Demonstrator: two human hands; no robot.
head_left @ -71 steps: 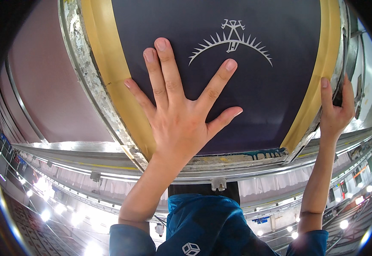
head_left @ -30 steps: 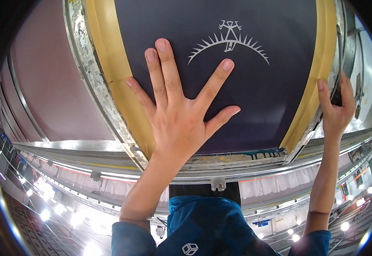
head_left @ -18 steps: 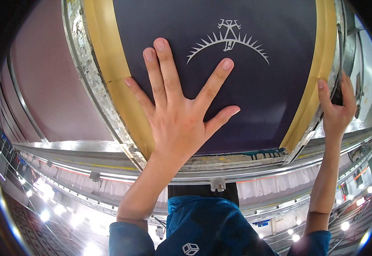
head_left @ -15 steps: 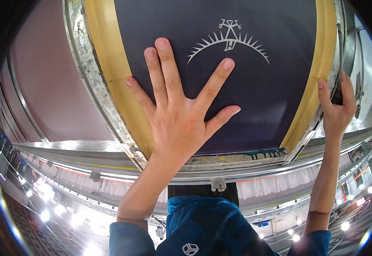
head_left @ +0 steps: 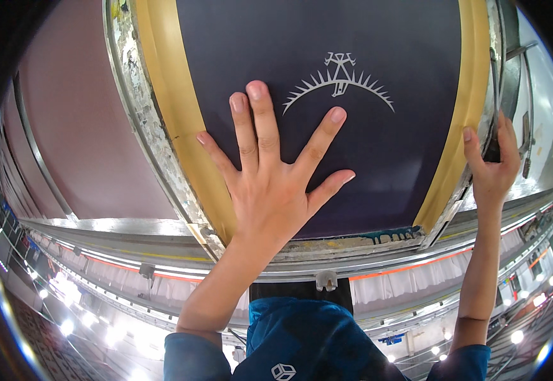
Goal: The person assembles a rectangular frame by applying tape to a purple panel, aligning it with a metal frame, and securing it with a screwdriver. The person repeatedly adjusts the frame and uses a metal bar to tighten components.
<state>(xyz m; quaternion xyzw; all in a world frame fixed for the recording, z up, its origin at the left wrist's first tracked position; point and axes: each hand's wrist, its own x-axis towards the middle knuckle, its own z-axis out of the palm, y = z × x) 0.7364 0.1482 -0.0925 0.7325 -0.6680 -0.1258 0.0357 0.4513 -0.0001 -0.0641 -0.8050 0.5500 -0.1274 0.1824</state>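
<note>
Printing screen point(head_left: 403, 82): a large framed panel fills the upper middle of the view — dark navy mesh bordered by mustard-yellow tape, with a small white sunburst emblem point(head_left: 339, 79) near its top centre.
Frame edge point(head_left: 138, 120): a worn, paint-flecked rail runs down the left side and along the bottom, sitting against a metal press rail point(head_left: 99, 228).
Neighbouring panel point(head_left: 86, 127): a dull maroon surface lies just beside the screen on the left.
Left hand point(head_left: 275, 184): flat on the navy mesh, fingers spread wide apart, palm pressed near the lower left of the dark field; it grips nothing.
Right hand point(head_left: 495, 166): curled around the screen's right edge, thumb on the yellow border and fingers wrapped behind the frame — closed on it.
Blue garment point(head_left: 302, 343): the person's top shows at the lower edge, between the forearms.
Handling, as a judgement: the frame looks rigid and fairly heavy, best gripped by its outer rails; the stretched mesh looks taut yet easy to dent or tear, so a flat palm suits it better than fingertips.
Change from 2.4 seconds ago: almost none — the left palm sits in the same spot, while the right hand has edged slightly up the frame edge.
</note>
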